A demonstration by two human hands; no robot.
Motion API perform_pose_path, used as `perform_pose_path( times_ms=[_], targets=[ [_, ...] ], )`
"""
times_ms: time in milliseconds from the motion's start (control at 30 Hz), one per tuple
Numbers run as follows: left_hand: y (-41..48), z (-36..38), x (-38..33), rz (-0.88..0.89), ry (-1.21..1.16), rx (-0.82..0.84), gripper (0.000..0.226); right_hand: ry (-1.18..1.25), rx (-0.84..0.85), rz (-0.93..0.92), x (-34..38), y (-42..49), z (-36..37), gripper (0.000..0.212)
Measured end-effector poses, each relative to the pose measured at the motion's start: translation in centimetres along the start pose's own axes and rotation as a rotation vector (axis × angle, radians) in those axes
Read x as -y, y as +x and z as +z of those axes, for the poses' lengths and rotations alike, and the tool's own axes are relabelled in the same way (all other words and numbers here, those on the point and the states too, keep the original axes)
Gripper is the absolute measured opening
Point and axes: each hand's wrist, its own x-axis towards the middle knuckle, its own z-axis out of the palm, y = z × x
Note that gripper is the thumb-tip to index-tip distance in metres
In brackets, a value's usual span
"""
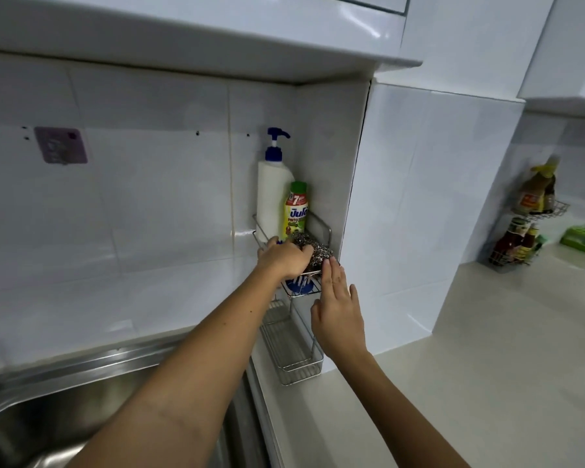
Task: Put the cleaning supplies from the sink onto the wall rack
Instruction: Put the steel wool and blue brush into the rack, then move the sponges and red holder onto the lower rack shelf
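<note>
Steel sink (48, 410) below white tiled wall (149, 197).

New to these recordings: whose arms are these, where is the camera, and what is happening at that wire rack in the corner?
There is no machine; a person wears a camera on the head, looking down at both bare arms. The left hand presses a steel scourer onto the top shelf of the wall rack, its fingers closed on it. The right hand is open, flat by the rack's front edge. A pump bottle and a green-capped bottle already stand there. The lower shelf looks empty. The sink is below left.
</note>
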Motion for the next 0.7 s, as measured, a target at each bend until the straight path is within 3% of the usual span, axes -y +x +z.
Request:
perform_pose_path(
  times_ms=[133,333,467,700],
  targets=[
    [0.0,0.4,-0.3,0.009,0.054,-0.035,0.064,-0.029,-0.065,0.038,0.5,-0.2,1.1,0.070],
    [-1.6,0.8,1.5,0.234,-0.155,-0.116,0.048,-0.016,-0.007,0.056,0.9,-0.8,1.0,0.075],
    [-4.5,2.0,6.0,0.224,-0.262,-0.236,0.050,0.010,-0.006,0.072,2.7,-3.2,2.7,0.077],
    [-12.3,6.8,20.3,-0.008,0.187,-0.119,0.052,0.057,0.183,-0.032,9.1,-8.2,7.9,0.071]
  ],
)
